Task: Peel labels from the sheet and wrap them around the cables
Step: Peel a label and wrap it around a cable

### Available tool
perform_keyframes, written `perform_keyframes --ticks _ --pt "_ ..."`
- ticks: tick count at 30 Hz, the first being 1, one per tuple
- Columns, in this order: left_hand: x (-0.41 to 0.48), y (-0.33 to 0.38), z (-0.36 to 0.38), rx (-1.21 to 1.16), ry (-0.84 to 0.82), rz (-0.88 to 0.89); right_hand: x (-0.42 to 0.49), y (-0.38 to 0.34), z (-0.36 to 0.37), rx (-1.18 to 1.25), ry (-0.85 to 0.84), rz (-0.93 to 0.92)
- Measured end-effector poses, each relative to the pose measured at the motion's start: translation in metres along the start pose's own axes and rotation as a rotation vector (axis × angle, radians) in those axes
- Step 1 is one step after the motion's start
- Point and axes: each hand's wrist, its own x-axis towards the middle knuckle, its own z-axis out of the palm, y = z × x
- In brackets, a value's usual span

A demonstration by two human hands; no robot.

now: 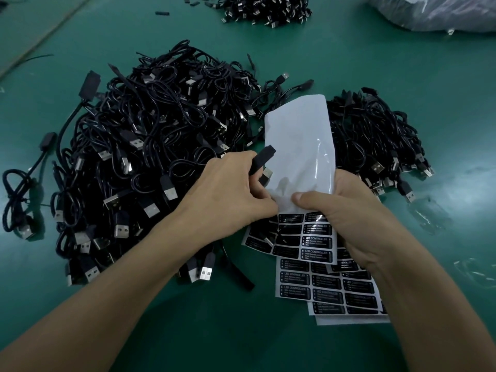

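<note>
sheet [300,146] runs lengthwise away from me, blank end pointing up past my fingertips, labelled end hanging below my wrists. my right hand [349,226] grips its right edge, thumb curled over the front. my left hand [228,189] pinches the left edge and holds a black cable end [261,161] between its fingers, tip angled up-right across the sheet.

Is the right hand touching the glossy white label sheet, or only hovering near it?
Touching. The head view shows the right hand pinching the glossy white label sheet, with the thumb pressed flat on its front face.
</note>
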Motion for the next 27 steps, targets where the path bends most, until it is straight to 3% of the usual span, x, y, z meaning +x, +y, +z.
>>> perform_keyframes --ticks 5,12,15,19,23,27 --pt "0.003 -0.002 -0.007 -0.027 -0.038 -0.028 -0.002 -0.004 -0.002 -0.206 0.135 -0.106" --pt "0.009 0.001 -0.016 -0.399 -0.081 -0.116 -0.007 -0.001 0.000 -0.675 0.458 -0.217" --pt "0.009 0.000 -0.014 -0.439 -0.076 -0.114 -0.010 -0.005 -0.001 -0.792 0.625 -0.416" --pt "0.010 0.000 -0.013 -0.443 -0.061 -0.115 -0.012 -0.006 0.006 -0.859 0.462 -0.690" --pt "0.009 0.001 -0.015 -0.458 -0.057 -0.108 -0.010 -0.003 0.015 -0.915 0.365 -0.748" --pt "0.009 0.004 -0.016 -0.467 -0.069 -0.127 -0.008 0.001 0.019 -0.934 0.412 -0.763"
